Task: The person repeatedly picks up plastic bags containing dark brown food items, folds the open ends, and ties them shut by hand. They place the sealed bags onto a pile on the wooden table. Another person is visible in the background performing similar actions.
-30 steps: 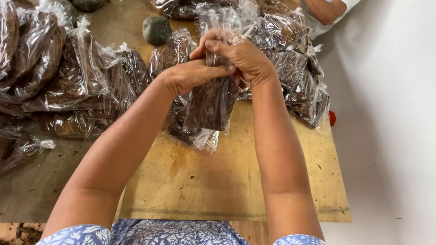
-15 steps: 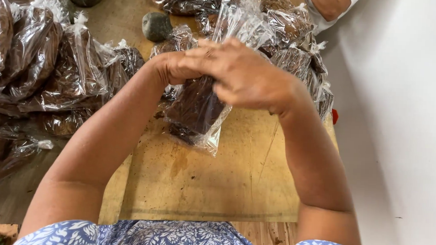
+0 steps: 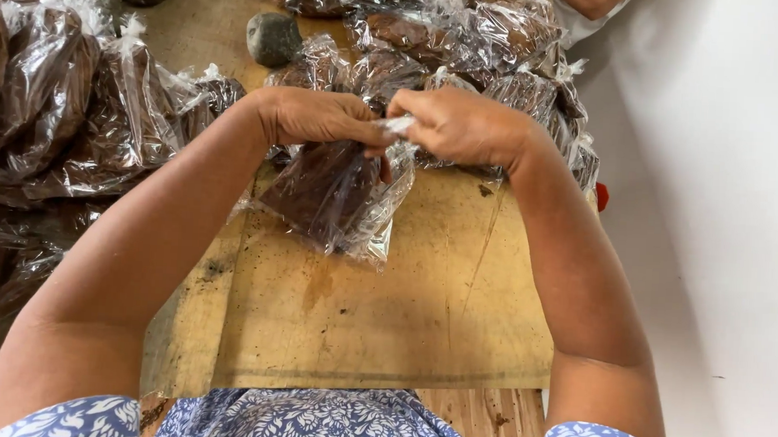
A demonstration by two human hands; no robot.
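Pinching a clear bag (image 3: 333,199) of brown filling, left hand (image 3: 319,119) and right hand (image 3: 463,126).

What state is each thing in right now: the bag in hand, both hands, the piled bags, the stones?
Bag: filled with brown stuff, held above the board, neck pinched between both hands.
Left hand: grip shut on the bag's neck.
Right hand: grip shut on the bag's neck.
Piled bags: filled, lying in heaps.
Stones: resting on the table.
Board: flat, stained.
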